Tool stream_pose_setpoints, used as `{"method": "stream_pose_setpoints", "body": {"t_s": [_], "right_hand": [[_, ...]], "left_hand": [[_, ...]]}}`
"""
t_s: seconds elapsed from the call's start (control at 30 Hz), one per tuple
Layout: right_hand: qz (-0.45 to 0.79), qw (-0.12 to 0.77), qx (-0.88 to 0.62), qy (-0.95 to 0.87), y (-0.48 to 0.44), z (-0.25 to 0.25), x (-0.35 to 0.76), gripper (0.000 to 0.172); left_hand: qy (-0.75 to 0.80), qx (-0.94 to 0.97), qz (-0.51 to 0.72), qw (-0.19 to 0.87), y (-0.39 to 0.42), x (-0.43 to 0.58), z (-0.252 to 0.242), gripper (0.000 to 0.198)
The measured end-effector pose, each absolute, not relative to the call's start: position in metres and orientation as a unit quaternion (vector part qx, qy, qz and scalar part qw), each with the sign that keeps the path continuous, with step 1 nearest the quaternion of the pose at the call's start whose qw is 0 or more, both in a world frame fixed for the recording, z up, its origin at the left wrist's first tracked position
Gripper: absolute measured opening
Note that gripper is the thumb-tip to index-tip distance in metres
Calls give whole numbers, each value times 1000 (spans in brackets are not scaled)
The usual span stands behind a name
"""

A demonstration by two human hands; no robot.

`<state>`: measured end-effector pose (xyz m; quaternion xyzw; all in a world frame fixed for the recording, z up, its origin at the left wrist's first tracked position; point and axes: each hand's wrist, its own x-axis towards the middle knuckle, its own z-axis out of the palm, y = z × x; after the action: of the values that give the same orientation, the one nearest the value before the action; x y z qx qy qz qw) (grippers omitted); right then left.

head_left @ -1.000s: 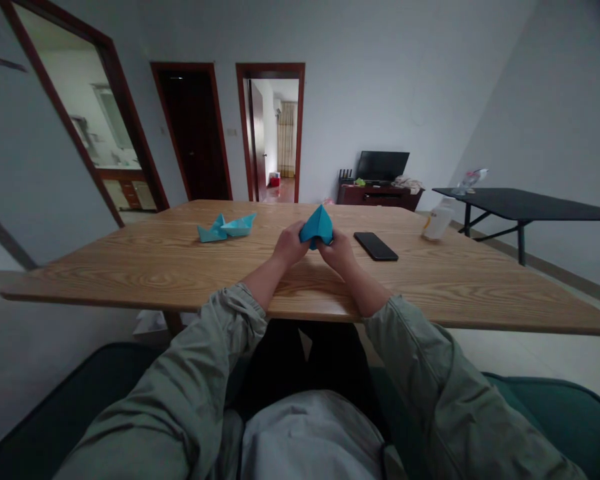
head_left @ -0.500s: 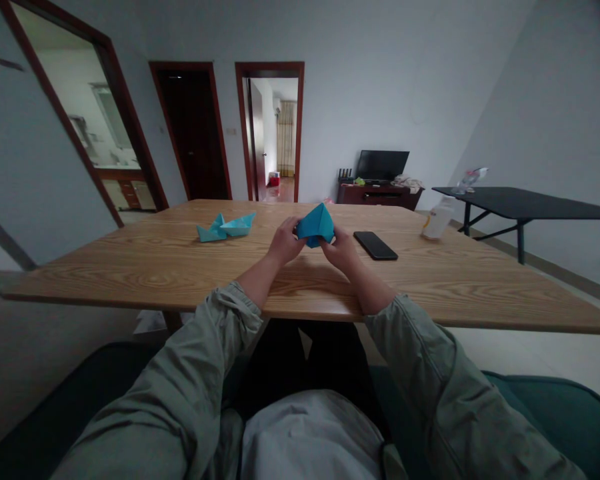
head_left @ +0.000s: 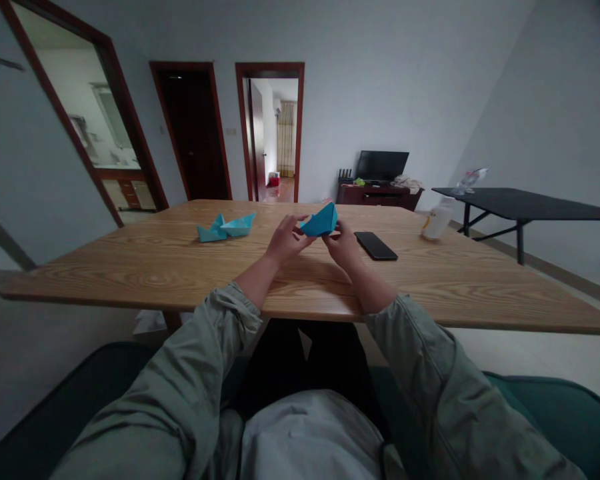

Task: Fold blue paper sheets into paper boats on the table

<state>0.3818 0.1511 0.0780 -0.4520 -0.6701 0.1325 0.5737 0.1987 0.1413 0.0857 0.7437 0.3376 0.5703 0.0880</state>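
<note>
A folded piece of blue paper is held just above the table, between my two hands. My left hand grips its left end, with the thumb below and the fingers behind. My right hand closes on its right end, some fingertips hidden behind the paper. The folded paper looks boat-like and tilts up to the right. Left of my hands, light blue folded paper boats rest on the wooden table. Just right of my right hand lies a black phone.
A whitish bottle or container stands at the table's right side. Beyond it is a black folding table with a clear plastic item on it. At the back wall, a television sits on a low cabinet.
The blue folded paper has been turned, from its pointed end facing me to lying sideways with its tip up to the right. My fingers have shifted around it.
</note>
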Motion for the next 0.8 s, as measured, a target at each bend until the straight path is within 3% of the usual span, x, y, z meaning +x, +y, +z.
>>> {"method": "stream_pose_setpoints", "body": {"t_s": [0.17,0.4,0.5,0.63,0.8], "right_hand": [[275,627,-400,-609,156,83,378,53],[384,609,-361,-593,146,91,369,61],[438,594,-341,-583,144,87,370,55],[508,572,-323,-557,147,82,374,42],[490,579,-343,-554,154,80,377,38]], "left_hand": [[356,729,580,71,139,195,87,86],[357,702,590,177,142,196,85,99],[329,681,599,262,145,196,87,88],[323,681,579,310,151,192,86,58],[372,701,595,125,147,191,84,53]]}}
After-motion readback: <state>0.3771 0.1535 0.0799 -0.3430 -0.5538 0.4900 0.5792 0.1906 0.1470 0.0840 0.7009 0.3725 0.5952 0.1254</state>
